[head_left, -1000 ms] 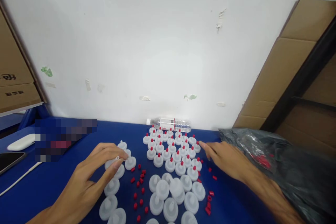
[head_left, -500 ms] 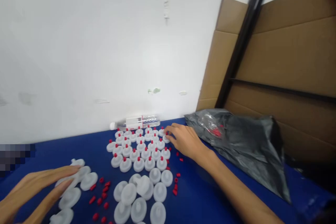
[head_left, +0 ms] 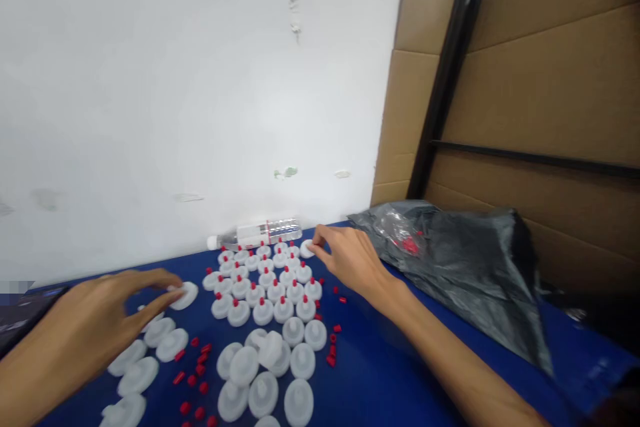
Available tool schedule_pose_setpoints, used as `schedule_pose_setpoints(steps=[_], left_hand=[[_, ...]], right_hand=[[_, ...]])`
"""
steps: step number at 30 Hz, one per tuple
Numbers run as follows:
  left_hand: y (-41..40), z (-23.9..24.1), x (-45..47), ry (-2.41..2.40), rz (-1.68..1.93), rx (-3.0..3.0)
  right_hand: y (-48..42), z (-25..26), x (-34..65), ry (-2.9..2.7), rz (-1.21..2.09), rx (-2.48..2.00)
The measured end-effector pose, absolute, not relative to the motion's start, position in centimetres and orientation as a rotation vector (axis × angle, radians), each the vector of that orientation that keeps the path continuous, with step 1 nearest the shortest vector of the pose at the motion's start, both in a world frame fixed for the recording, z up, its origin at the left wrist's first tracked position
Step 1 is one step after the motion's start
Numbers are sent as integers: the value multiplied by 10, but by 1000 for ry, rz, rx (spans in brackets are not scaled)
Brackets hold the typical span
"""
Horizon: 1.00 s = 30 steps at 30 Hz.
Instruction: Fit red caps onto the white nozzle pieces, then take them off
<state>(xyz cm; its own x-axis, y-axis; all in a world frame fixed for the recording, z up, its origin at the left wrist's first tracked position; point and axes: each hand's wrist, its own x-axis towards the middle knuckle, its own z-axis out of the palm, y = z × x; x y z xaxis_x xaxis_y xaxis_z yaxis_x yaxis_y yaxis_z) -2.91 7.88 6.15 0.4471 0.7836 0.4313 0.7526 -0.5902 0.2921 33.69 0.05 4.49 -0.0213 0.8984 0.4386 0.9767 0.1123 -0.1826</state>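
Observation:
On the blue table (head_left: 380, 373) lie several white round caps, some with red tips (head_left: 265, 280) in rows, others plain (head_left: 260, 373) nearer me. My left hand (head_left: 95, 327) pinches a plain white cap (head_left: 184, 295) at its fingertips, above the left cluster. My right hand (head_left: 350, 260) reaches to the far right corner of the red-tipped rows and pinches a white cap (head_left: 307, 249) there. Small loose red tips (head_left: 195, 373) are scattered between the clusters.
A clear water bottle (head_left: 257, 234) lies against the white wall behind the caps. A grey plastic bag (head_left: 465, 267) with red pieces inside sits at the right. Cardboard sheets and a black bar (head_left: 450, 73) lean behind it. A dark flat object (head_left: 20, 313) lies at the far left.
My view swung to the right. My left hand lifted a plain cap from the left cluster. My right hand moved toward the back of the rows and closed on a cap.

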Motion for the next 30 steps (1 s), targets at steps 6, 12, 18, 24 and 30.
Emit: schedule_pose_setpoints(steps=[6, 12, 18, 24, 30], left_hand=[[73, 82, -5, 1584, 396, 2589], [74, 70, -8, 1553, 358, 2581], [74, 53, -9, 1476, 330, 2593], [53, 59, -4, 1218, 614, 2857], [9, 60, 16, 681, 787, 3012]], right_hand=[[-1, 40, 327, -1926, -330, -1660], [-2, 32, 321, -1912, -393, -1571], [-2, 21, 319, -1973, -464, -1471], [-15, 20, 296, -2131, -405, -1181], [-36, 18, 262, -2148, -188, -782]])
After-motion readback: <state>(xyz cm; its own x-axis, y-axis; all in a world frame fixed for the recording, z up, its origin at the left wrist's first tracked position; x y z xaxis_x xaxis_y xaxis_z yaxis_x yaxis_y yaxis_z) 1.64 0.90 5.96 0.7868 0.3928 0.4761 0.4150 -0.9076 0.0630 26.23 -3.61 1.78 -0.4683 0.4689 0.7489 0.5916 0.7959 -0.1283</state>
